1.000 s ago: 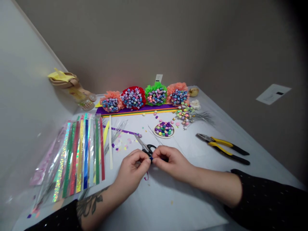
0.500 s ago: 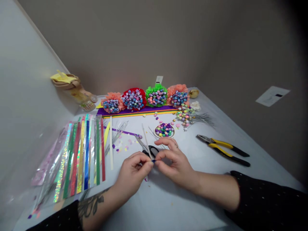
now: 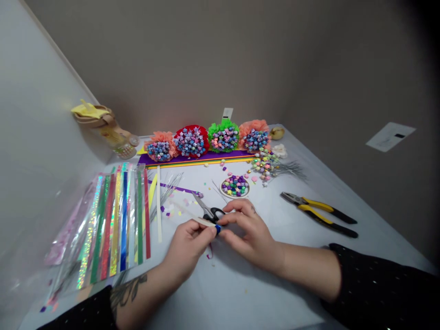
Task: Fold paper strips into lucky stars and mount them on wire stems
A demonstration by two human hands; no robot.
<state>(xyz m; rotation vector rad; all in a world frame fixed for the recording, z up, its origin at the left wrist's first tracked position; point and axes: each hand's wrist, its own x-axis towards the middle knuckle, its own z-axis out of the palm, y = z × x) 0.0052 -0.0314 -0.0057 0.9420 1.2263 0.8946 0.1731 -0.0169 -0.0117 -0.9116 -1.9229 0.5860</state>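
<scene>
Left hand [image 3: 187, 243] pinches a blue-ended paper strip [image 3: 205, 222], right hand [image 3: 252, 236] curled at that end, its grip unclear, over a white table [image 3: 240, 295], scissors [image 3: 207, 211] just beyond, paper-star bouquets [image 3: 224, 138] before a grey wall [image 3: 172, 59].

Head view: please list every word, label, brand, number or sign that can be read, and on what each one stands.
No text can be read.
White plate on the right wall: faint marks, too blurred to read.
Small white plate on the back wall: too small to read.
Paper strip in the left hand: no writing visible.
</scene>
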